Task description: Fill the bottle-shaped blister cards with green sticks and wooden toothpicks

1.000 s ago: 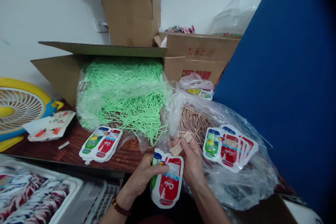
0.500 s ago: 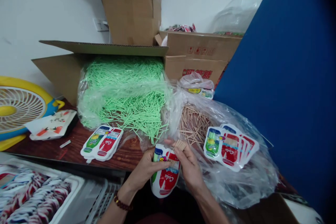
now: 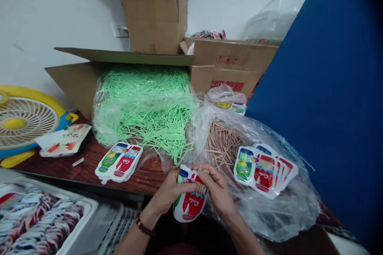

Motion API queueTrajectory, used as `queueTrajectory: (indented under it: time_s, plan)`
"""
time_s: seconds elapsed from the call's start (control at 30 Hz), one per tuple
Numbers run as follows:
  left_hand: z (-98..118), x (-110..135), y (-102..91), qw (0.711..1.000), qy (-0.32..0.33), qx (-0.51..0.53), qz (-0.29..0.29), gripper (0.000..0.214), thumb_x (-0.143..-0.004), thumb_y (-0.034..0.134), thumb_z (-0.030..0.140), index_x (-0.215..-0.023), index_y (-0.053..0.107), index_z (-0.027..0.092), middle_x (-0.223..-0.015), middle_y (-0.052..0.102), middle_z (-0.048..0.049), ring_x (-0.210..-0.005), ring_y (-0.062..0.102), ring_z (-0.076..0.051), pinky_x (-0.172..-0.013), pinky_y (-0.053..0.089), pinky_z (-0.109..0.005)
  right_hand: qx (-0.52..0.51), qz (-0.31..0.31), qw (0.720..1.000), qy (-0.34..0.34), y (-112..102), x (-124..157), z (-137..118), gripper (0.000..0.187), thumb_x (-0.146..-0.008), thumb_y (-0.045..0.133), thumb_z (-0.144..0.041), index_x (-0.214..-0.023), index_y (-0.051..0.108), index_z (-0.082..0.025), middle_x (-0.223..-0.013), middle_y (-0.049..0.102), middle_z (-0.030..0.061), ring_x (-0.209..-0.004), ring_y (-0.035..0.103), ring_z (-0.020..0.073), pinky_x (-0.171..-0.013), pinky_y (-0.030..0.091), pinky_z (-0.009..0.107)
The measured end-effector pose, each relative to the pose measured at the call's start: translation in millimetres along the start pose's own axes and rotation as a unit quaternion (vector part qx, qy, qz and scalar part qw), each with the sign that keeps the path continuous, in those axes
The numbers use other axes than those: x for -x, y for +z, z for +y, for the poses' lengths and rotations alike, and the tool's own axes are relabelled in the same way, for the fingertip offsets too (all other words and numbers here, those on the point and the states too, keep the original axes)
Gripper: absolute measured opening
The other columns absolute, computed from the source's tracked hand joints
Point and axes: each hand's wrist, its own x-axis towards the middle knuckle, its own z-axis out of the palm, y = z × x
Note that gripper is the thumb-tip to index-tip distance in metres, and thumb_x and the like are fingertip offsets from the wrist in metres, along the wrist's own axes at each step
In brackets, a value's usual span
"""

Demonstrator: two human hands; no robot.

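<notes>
My left hand point(image 3: 167, 192) grips a red and green bottle-shaped packet point(image 3: 190, 205) at the near edge of the table. My right hand point(image 3: 218, 189) pinches a small bundle of tan sticks point(image 3: 202, 186) that sits partly inside the packet's red side. Green sticks show in the packet's other side. Just beyond my hands a pile of loose tan sticks point(image 3: 223, 143) lies on clear plastic. To its left a big heap of green sticks point(image 3: 146, 107) spills out of a plastic-lined carton.
Filled packets point(image 3: 265, 169) lie fanned on the plastic at right, and two more packets point(image 3: 119, 162) on the wooden table at left. A white tray of packets point(image 3: 44, 219) is at lower left. A yellow fan point(image 3: 24, 121), stacked cartons point(image 3: 155, 16) and a blue panel point(image 3: 323, 87) surround the table.
My right hand has brought the tan stick bundle down from above the packet and pushed it into the packet's top. The left hand has lifted the packet slightly.
</notes>
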Motion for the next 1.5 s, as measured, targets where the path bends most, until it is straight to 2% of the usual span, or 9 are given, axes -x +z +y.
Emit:
queueTrajectory:
  time_s: [0.17, 0.3, 0.63, 0.7, 0.83, 0.9, 1.13, 1.33, 1.5]
  plan:
    - [3.7, 2.9, -0.8, 0.999, -0.005, -0.035, 0.005, 0.016, -0.068, 0.077, 0.021, -0.078, 0.071, 0.011, -0.07, 0.071, -0.0016, -0.062, 0.06, -0.014, -0.064, 0.046, -0.024, 0.101, -0.026, 0.995, -0.006, -4.4, -8.6, -20.6, 0.015, -0.083, 0.062, -0.033, -0.08, 0.069, -0.02, -0.078, 0.069, -0.0002, -0.072, 0.061, 0.0141, -0.067, 0.046, 0.022]
    - [6.2, 4.7, -0.7, 0.999, -0.005, -0.035, -0.004, 0.015, -0.067, 0.077, 0.022, -0.077, 0.071, 0.011, -0.072, 0.071, -0.0026, -0.063, 0.061, -0.015, -0.064, 0.047, -0.024, 0.155, -0.074, 0.985, -0.022, -7.9, -19.1, -31.1, 0.016, -0.084, 0.061, -0.032, -0.079, 0.07, -0.019, -0.079, 0.069, 0.001, -0.073, 0.061, 0.0151, -0.067, 0.045, 0.024]
    - [6.8, 7.2, -4.7, 0.999, 0.011, -0.031, -0.003, 0.015, -0.069, 0.077, 0.024, -0.078, 0.073, 0.013, -0.073, 0.073, -0.0027, -0.064, 0.063, -0.016, -0.063, 0.047, -0.024, 0.159, -0.047, 0.985, -0.038, -6.9, -26.6, -27.1, 0.01, -0.077, 0.069, -0.03, -0.074, 0.071, -0.021, -0.068, 0.066, -0.0016, -0.064, 0.057, 0.0137, -0.061, 0.043, 0.023]
    - [6.4, 7.7, -4.4, 0.999, 0.011, -0.032, -0.007, 0.016, -0.069, 0.077, 0.024, -0.078, 0.073, 0.012, -0.073, 0.073, -0.0036, -0.064, 0.063, -0.016, -0.064, 0.048, -0.024, 0.165, -0.003, 0.984, -0.063, -10.8, -32.4, -32.0, 0.009, -0.076, 0.07, -0.03, -0.074, 0.072, -0.021, -0.071, 0.068, -0.0012, -0.068, 0.058, 0.015, -0.064, 0.044, 0.024]
    - [4.9, 9.1, -5.9, 1.0, -0.003, -0.009, 0.004, 0.015, -0.069, 0.077, 0.025, -0.076, 0.072, 0.012, -0.073, 0.072, -0.0032, -0.064, 0.063, -0.016, -0.064, 0.048, -0.024, 0.164, 0.178, 0.958, -0.154, -34.6, -49.9, -46.2, 0.01, -0.077, 0.068, -0.031, -0.083, 0.071, -0.023, -0.082, 0.069, -0.0007, -0.079, 0.06, 0.018, -0.076, 0.045, 0.03]
    - [4.5, 9.3, -7.4, 1.0, -0.005, 0.0, 0.012, 0.016, -0.069, 0.077, 0.025, -0.076, 0.071, 0.012, -0.073, 0.073, -0.0034, -0.066, 0.064, -0.016, -0.065, 0.048, -0.024, 0.199, 0.199, 0.943, -0.175, -45.3, -53.0, -50.9, 0.015, -0.077, 0.069, -0.031, -0.089, 0.071, -0.023, -0.089, 0.07, 0.001, -0.087, 0.06, 0.0209, -0.085, 0.043, 0.034]
    - [0.1, 5.1, -10.1, 1.0, 0.015, 0.002, 0.021, 0.015, -0.071, 0.076, 0.024, -0.078, 0.072, 0.012, -0.073, 0.072, -0.0031, -0.065, 0.062, -0.015, -0.066, 0.047, -0.024, 0.248, -0.101, 0.955, -0.131, -24.7, -14.5, -35.0, 0.023, -0.089, 0.054, -0.028, -0.104, 0.071, -0.028, -0.113, 0.067, 0.004, -0.109, 0.057, 0.0238, -0.099, 0.039, 0.039]
    - [-3.8, 5.0, -12.5, 0.999, 0.015, 0.018, 0.031, 0.017, -0.072, 0.075, 0.028, -0.079, 0.072, 0.013, -0.074, 0.072, -0.0027, -0.065, 0.062, -0.015, -0.066, 0.046, -0.024, 0.196, -0.104, 0.969, -0.109, -19.0, -6.2, -23.5, 0.024, -0.091, 0.051, -0.03, -0.1, 0.073, -0.027, -0.115, 0.066, 0.0056, -0.108, 0.059, 0.0235, -0.096, 0.042, 0.038]
    - [-2.6, 5.6, -11.2, 0.999, 0.019, 0.012, 0.037, 0.016, -0.075, 0.073, 0.027, -0.082, 0.071, 0.013, -0.076, 0.071, -0.0025, -0.067, 0.061, -0.014, -0.066, 0.046, -0.023, 0.247, -0.132, 0.954, -0.111, -27.5, -13.0, -30.7, 0.025, -0.092, 0.049, -0.029, -0.095, 0.073, -0.025, -0.111, 0.066, 0.0047, -0.102, 0.06, 0.0217, -0.091, 0.042, 0.033]
